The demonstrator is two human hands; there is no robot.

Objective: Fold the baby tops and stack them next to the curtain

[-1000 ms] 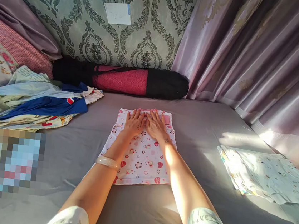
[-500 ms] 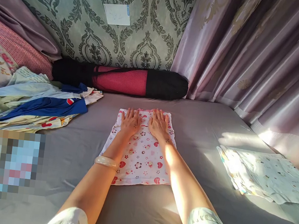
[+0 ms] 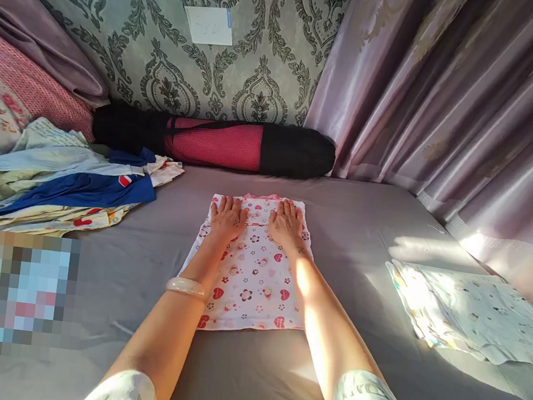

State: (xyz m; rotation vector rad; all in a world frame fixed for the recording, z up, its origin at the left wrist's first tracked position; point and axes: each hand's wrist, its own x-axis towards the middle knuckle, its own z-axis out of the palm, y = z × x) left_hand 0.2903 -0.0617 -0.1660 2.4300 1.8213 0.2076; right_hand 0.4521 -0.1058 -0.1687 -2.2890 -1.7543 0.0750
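Observation:
A white garment (image 3: 251,275) printed with red hearts and small flowers lies folded flat in the middle of the grey sheet. A strip of pink trim shows along its far edge. My left hand (image 3: 228,218) rests palm down on its far left part, fingers spread and pointing away from me. On the far right part lies my right hand (image 3: 287,221), also flat with the fingers stretched out. A pale bangle (image 3: 188,287) sits on my left forearm. The garment's side edges are partly hidden under my forearms.
A heap of loose clothes (image 3: 80,182) lies at the left. Folded pale garments (image 3: 479,314) rest at the right in sunlight. Along the patterned wall (image 3: 263,58) lies a black and pink roll bag (image 3: 215,143). A curtain (image 3: 395,86) hangs at the right.
My hands have moved slightly apart and a little toward me over the garment, the left one to the left. Both stay flat, and the garment stays in place.

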